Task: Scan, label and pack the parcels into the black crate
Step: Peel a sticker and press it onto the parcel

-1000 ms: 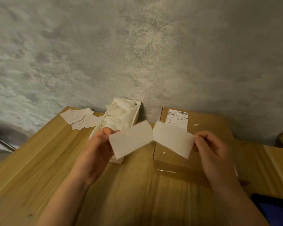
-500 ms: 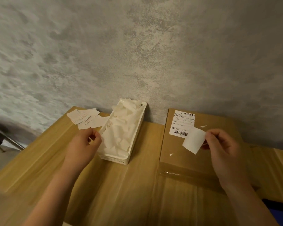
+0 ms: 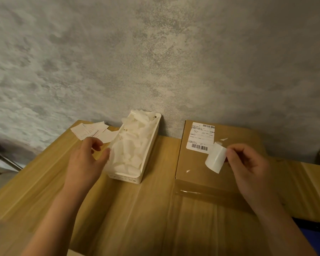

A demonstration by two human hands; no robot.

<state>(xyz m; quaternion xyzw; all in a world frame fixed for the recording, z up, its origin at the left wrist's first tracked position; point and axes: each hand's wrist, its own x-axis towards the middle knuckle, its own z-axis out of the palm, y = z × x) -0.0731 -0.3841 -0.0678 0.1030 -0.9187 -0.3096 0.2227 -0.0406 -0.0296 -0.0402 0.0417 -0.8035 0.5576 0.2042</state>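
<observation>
Brown parcel [image 3: 211, 163] with barcoded label [image 3: 201, 136]; right hand [image 3: 248, 163] pinching curled white sticker [image 3: 215, 159], left hand [image 3: 87, 159] loose, empty.

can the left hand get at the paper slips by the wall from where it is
Probably yes. The left hand hovers open just in front of the slips, beside the white tray, with nothing between them.

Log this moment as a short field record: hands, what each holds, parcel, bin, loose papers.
left hand: empty, fingers relaxed, at the near-left rim of the white bin
right hand: pinches a white label above the parcel
parcel: brown box, printed barcode label on its far-left corner
bin contents: crumpled white backing papers
loose slips: table's far-left corner
</observation>
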